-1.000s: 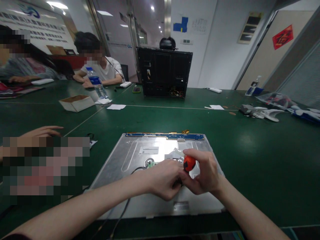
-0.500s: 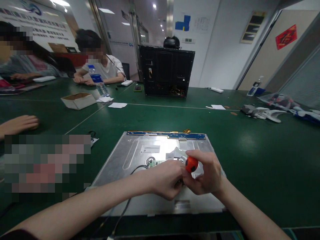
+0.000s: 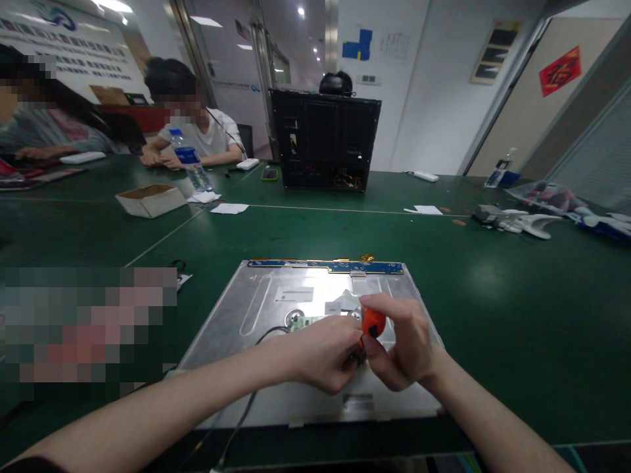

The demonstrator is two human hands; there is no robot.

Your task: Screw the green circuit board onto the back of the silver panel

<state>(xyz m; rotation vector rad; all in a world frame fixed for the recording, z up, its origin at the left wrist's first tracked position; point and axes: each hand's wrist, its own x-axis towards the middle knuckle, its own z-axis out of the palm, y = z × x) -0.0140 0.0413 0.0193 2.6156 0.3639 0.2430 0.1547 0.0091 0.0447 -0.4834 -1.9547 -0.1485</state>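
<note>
A silver metal display panel (image 3: 276, 368) lies flat on the green table, back side up, with a blue circuit strip (image 3: 325, 266) along its far edge. My right hand (image 3: 407, 345) is closed round the orange handle of a screwdriver (image 3: 373, 322) held upright over the panel. My left hand (image 3: 323, 355) is pinched at the screwdriver's lower end, fingers pressed together on the shaft; the tip is hidden. A small green board (image 3: 303, 321) and a black cable (image 3: 246, 410) sit just left of my hands.
An open black computer case (image 3: 325, 141) stands at the back. A cardboard box (image 3: 152, 200), water bottle (image 3: 190, 163), paper slips and white parts (image 3: 517, 222) lie on the table. Two people sit at the far left.
Another person's hand at the left edge has drawn back out of view. My hands stay on the screwdriver with only a slight shift of the handle.
</note>
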